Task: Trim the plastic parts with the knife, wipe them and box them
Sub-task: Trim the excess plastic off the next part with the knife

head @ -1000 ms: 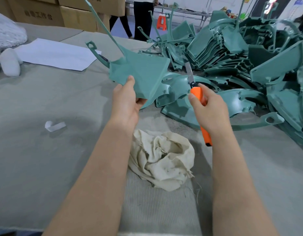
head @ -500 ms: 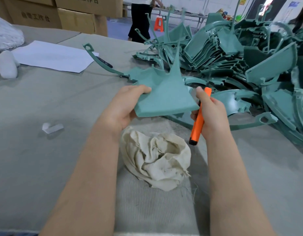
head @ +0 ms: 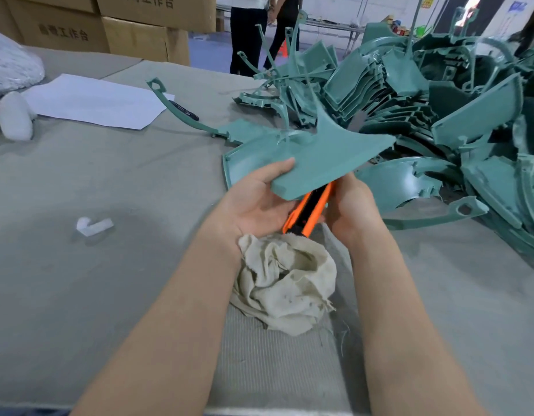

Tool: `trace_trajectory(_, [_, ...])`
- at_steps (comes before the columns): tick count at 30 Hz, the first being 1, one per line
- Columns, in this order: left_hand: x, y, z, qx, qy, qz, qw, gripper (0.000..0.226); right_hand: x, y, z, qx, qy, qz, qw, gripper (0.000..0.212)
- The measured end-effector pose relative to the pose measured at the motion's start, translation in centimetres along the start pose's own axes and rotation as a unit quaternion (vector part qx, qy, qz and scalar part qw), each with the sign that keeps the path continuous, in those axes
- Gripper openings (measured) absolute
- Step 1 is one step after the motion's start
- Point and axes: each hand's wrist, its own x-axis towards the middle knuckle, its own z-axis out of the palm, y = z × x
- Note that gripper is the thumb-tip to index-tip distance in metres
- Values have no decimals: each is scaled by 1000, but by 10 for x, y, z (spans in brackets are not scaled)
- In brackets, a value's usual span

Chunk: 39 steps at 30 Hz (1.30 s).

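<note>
1. Teal plastic part (head: 319,157) sits at mid-frame, lifted off the bench (head: 79,265). The left grip (head: 253,202) pinches its near edge, thumb on top and fingers beneath.
2. The right grip (head: 352,205) is clamped round the orange knife (head: 310,208), whose front end runs under the part. The blade is hidden, so I cannot tell whether it touches the plastic.
3. Judging by that, this piece is at the trimming step and has yet to be wiped and boxed.
4. The cloth (head: 283,280) lies crumpled on the bench just below both hands, unheld.
5. A big pile of teal parts (head: 439,100) fills the upper right of the frame, so most of the work probably lies ahead.
6. Cardboard cartons (head: 133,34) stand at the upper left; their contents cannot be seen.
</note>
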Motion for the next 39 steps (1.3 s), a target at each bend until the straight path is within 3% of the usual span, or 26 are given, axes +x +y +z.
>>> trace_trajectory(3, [2, -2, -1, -39, -44, 22, 998, 45, 0, 0, 0, -125, 5, -27, 992, 57])
trace_trajectory(7, [8, -4, 1, -58, -15, 65, 996, 47, -2, 3, 4, -207, 28, -100, 973, 58])
trace_trajectory(9, [9, -3, 0, -51, 13, 74, 996, 39, -1, 5, 4, -218, 30, -126, 967, 53])
trace_trajectory(13, [9, -1, -5, -66, 80, 106, 989, 32, -1, 0, -1, -204, 14, -164, 965, 15])
trace_trajectory(18, [8, 1, -9, -97, 116, 119, 981, 30, -6, 2, 2, -277, -25, -210, 938, 17])
trace_trajectory(24, [6, 0, -11, -80, 116, 108, 984, 31, -3, 8, 8, -362, 6, -237, 902, 27])
trace_trajectory(33, [4, 0, -3, -65, 127, 92, 986, 44, 0, 15, 12, -390, 49, -267, 880, 10])
trace_trajectory(36, [5, 1, -5, -65, 129, 91, 985, 44, 0, 12, 12, -338, 63, -274, 898, 8])
trace_trajectory(39, [5, 3, -9, -72, 140, 84, 984, 44, 0, 1, 0, -221, 115, -251, 935, 20])
